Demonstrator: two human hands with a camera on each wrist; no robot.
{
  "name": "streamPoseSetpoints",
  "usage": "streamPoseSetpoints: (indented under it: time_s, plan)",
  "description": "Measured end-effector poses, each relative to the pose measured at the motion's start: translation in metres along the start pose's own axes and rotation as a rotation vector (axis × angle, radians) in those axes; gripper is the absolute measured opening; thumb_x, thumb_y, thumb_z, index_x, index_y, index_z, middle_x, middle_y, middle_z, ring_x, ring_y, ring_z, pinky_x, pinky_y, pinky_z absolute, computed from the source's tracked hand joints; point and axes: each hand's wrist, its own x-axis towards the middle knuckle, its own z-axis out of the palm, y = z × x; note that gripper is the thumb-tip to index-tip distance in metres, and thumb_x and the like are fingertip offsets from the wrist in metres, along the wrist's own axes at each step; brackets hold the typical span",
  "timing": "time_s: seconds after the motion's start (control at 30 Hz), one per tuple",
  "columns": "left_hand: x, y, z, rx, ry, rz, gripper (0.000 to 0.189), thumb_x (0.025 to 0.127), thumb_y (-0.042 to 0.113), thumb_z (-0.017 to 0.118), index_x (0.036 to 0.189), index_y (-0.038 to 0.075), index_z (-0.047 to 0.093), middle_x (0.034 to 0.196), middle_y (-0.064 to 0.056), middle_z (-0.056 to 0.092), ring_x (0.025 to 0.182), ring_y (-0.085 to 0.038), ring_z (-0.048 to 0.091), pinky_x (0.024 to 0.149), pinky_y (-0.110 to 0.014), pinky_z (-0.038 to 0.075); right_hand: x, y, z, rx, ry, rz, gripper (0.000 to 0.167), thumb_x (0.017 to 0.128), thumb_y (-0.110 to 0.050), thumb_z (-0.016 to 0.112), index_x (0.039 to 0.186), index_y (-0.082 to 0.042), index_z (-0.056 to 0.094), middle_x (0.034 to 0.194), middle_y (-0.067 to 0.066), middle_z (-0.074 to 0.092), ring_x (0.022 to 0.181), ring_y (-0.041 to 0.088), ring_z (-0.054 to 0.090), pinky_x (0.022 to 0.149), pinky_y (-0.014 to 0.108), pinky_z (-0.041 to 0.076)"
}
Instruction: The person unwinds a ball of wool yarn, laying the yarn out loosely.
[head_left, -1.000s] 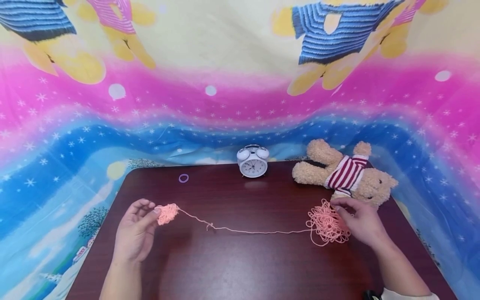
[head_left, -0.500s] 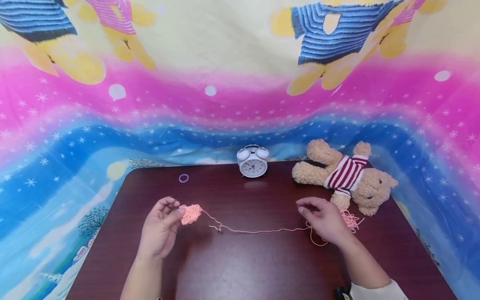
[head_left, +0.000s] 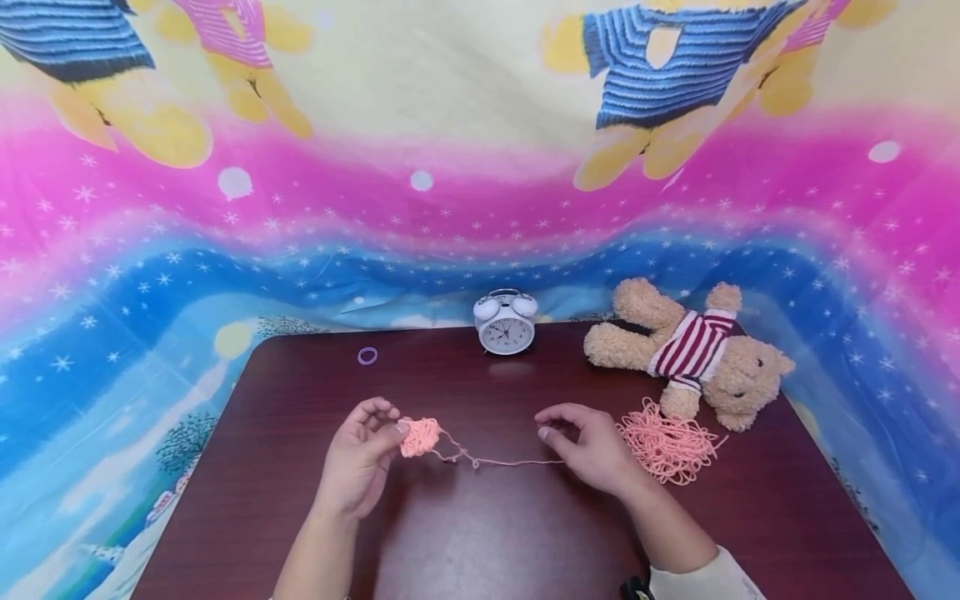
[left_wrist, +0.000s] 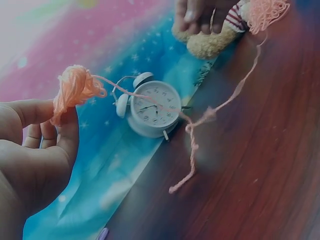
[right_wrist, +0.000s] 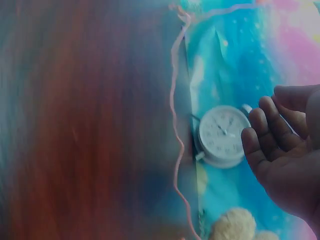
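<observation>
A small bundle of peach-pink yarn (head_left: 420, 437) is pinched between the thumb and fingers of my left hand (head_left: 360, 462), above the table's middle left. From it a knotted strand (left_wrist: 191, 150) with a short loose tail runs right to a larger loose yarn pile (head_left: 671, 442). My right hand (head_left: 588, 450) is just left of that pile, its fingers loosely bent; in the right wrist view nothing shows between them. The strand (right_wrist: 174, 100) passes beside that hand, apart from its fingers. In the head view the hand hides part of the strand.
A white twin-bell alarm clock (head_left: 507, 325) stands at the table's back edge. A teddy bear (head_left: 693, 346) in a striped shirt lies at the back right, against the yarn pile. At the back left is a purple ring (head_left: 367, 357). Printed cloth (head_left: 420, 275) hangs behind the table.
My left hand has moved right with the small yarn bundle. My right hand has left the yarn pile and come left toward it. The strand between bundle and pile hangs slacker.
</observation>
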Motion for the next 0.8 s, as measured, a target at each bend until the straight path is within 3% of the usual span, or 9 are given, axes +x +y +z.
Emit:
streamPoseSetpoints:
  time_s: [0.13, 0.43, 0.6, 0.8]
  plan:
    - [-0.001, -0.006, 0.006, -0.003, -0.019, -0.011, 0.036, 0.090, -0.017, 0.062, 0.118, 0.003, 0.050, 0.108, -0.003, 0.057, 0.094, -0.012, 0.065, 0.076, -0.022, 0.058, 0.001, -0.007, 0.019, 0.066, -0.056, -0.022, 0.018, 0.092, -0.012, 0.079, 0.110, -0.015, 0.077, 0.094, -0.011, 0.073, 0.082, 0.006, 0.068, 0.075, 0.027, 0.059]
    - [-0.002, -0.016, 0.022, -0.025, -0.054, -0.018, 0.037, 0.088, -0.015, 0.066, 0.118, 0.001, 0.051, 0.108, -0.003, 0.058, 0.092, -0.013, 0.062, 0.074, -0.022, 0.057, 0.008, -0.027, 0.047, 0.107, -0.124, -0.062, 0.024, 0.090, -0.018, 0.082, 0.113, -0.014, 0.076, 0.108, -0.006, 0.073, 0.092, 0.007, 0.070, 0.083, 0.037, 0.061]
    - [-0.003, -0.018, 0.029, -0.031, -0.055, -0.045, 0.038, 0.088, -0.013, 0.069, 0.118, 0.002, 0.051, 0.108, -0.005, 0.058, 0.093, -0.014, 0.062, 0.073, -0.022, 0.057, 0.011, -0.035, 0.056, 0.133, -0.141, -0.087, 0.026, 0.089, -0.016, 0.082, 0.114, -0.011, 0.076, 0.107, -0.007, 0.073, 0.090, 0.007, 0.070, 0.080, 0.035, 0.062]
    - [-0.003, -0.020, 0.032, -0.051, -0.034, -0.069, 0.038, 0.087, -0.013, 0.071, 0.114, 0.006, 0.052, 0.109, -0.009, 0.057, 0.092, -0.016, 0.062, 0.073, -0.023, 0.057, 0.012, -0.037, 0.062, 0.157, -0.140, -0.107, 0.017, 0.091, -0.016, 0.080, 0.108, -0.016, 0.077, 0.101, -0.008, 0.074, 0.086, 0.006, 0.069, 0.075, 0.027, 0.061]
